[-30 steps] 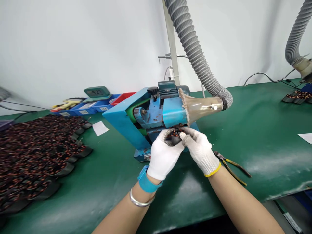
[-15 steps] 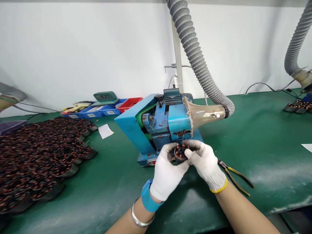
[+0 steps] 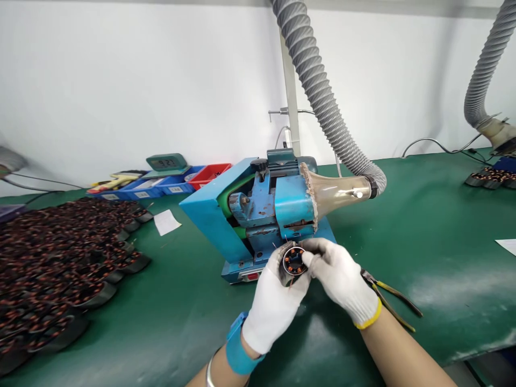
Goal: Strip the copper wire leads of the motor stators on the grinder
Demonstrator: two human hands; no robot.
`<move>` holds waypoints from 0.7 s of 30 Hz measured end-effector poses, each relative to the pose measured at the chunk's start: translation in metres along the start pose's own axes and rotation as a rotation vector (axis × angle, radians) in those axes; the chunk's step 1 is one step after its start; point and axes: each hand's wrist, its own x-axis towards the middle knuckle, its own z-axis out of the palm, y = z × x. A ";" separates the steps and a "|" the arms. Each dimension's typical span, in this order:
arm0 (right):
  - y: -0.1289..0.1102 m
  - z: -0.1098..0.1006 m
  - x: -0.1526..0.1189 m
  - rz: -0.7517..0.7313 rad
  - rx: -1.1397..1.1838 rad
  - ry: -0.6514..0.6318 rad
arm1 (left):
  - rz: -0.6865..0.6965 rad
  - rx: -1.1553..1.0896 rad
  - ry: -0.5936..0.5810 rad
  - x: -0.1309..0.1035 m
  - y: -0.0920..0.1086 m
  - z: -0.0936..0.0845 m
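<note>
Stator [image 3: 294, 262], a dark ring with copper windings inside and loose wire ends, is between the two gloved hands, its open face turned up toward the wearer. The left hand [image 3: 274, 303] cups it from the left and below, fingers curled closely around its side. The right hand [image 3: 342, 274] is mostly closed, thumb and bent fingers pinching the ring's right edge. Just beyond the hands stands the blue machine [image 3: 262, 201], with a grey hose [image 3: 322, 91] joined to its clear funnel [image 3: 336, 193]. Pliers [image 3: 391, 298] lie just right of the right hand; well left of the left hand spreads a pile of similar parts [image 3: 60, 263], with paper [image 3: 166, 222] beside it.
</note>
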 end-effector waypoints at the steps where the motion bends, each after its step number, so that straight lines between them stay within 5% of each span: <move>1: 0.001 0.003 -0.001 -0.020 0.025 -0.035 | -0.002 -0.020 -0.031 0.001 0.002 -0.001; 14: 0.003 0.018 0.019 0.058 0.098 0.189 | -0.026 0.009 0.020 0.028 0.031 -0.001; 21: 0.011 0.020 0.026 0.028 0.215 0.192 | -0.020 -0.009 0.029 0.030 0.030 0.000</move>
